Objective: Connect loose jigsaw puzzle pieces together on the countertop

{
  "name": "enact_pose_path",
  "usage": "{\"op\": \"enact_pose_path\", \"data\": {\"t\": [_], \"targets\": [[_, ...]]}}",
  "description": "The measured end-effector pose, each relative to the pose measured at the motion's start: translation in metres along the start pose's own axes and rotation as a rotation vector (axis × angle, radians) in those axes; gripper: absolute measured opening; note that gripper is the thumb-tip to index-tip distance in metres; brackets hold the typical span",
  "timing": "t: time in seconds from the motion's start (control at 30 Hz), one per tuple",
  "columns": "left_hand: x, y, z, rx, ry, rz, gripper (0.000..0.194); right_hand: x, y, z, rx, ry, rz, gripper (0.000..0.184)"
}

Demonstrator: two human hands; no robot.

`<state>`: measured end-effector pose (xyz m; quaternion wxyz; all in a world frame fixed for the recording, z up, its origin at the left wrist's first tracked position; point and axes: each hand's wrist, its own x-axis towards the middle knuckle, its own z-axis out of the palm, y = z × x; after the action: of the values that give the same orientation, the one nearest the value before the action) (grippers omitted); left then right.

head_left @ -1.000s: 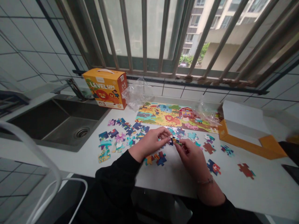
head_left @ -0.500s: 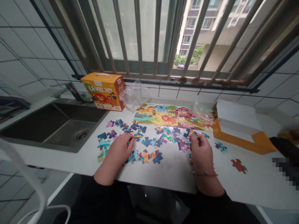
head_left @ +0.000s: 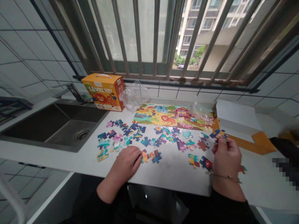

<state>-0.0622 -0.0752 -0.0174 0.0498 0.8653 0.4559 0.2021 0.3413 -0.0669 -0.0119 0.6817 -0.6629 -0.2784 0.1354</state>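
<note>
Okay, right hand [head_left: 226, 157] pinches navy-and-orange cardboard jigsaw piece [head_left: 217, 133] by its edge, likely keeping print visible; left hand [head_left: 128, 160] curled, can't tell if holding.

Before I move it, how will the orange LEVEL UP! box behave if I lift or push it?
The LEVEL UP! box is probably stiff, given its flat faces and straight edges. Its white handle should help lifting, though weight is uncertain with the contents hidden. Pushed toward the sink, it might tip, standing close to that edge.
</note>
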Motion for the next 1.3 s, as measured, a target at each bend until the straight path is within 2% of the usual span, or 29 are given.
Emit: {"op": "enact_pose_path", "data": {"t": [0.17,0.33,0.43,0.57,0.67,0.73,0.87,0.93,1.03,1.13,1.23,1.3], "targets": [[0.016,-0.021,0.004,-0.001,0.018,-0.005,0.017,0.017,0.001,-0.015,0.269,0.114,0.117,0.052],[0.025,-0.041,0.007,0.044,0.102,-0.042,0.013,0.020,0.006,-0.014,0.318,0.130,0.121,0.057],[0.021,-0.029,0.005,0.028,0.128,0.012,0.015,0.022,0.012,-0.013,0.330,0.115,0.115,0.062],[0.017,0.015,0.005,-0.067,0.044,0.187,0.018,0.021,0.014,-0.011,0.295,0.092,0.113,0.069],[0.019,0.046,0.012,-0.112,-0.073,0.276,0.025,0.008,0.007,-0.009,0.175,-0.035,0.088,0.070],[0.023,0.055,0.019,-0.121,-0.098,0.276,0.026,-0.008,-0.001,-0.006,0.074,-0.224,0.075,0.069],[0.029,0.051,0.032,-0.095,-0.027,0.194,0.023,-0.055,-0.012,0.004,-0.144,-0.677,-0.029,0.055],[0.030,0.047,0.035,-0.062,0.012,0.129,0.021,-0.079,-0.013,0.011,-0.323,-0.792,-0.178,0.040],[0.031,0.045,0.034,-0.038,0.023,0.079,0.020,-0.109,-0.009,0.022,-0.703,-0.769,-0.459,0.025],[0.034,0.046,0.030,-0.031,0.046,0.098,0.019,-0.123,-0.008,0.029,-0.943,-0.686,-0.583,0.021],[0.029,0.053,0.027,-0.065,0.086,0.132,0.020,-0.124,-0.009,0.031,-0.959,-0.682,-0.586,0.018],[0.015,0.065,0.029,-0.164,0.030,0.151,0.023,-0.123,-0.010,0.030,-0.878,-0.719,-0.588,0.016]]}}
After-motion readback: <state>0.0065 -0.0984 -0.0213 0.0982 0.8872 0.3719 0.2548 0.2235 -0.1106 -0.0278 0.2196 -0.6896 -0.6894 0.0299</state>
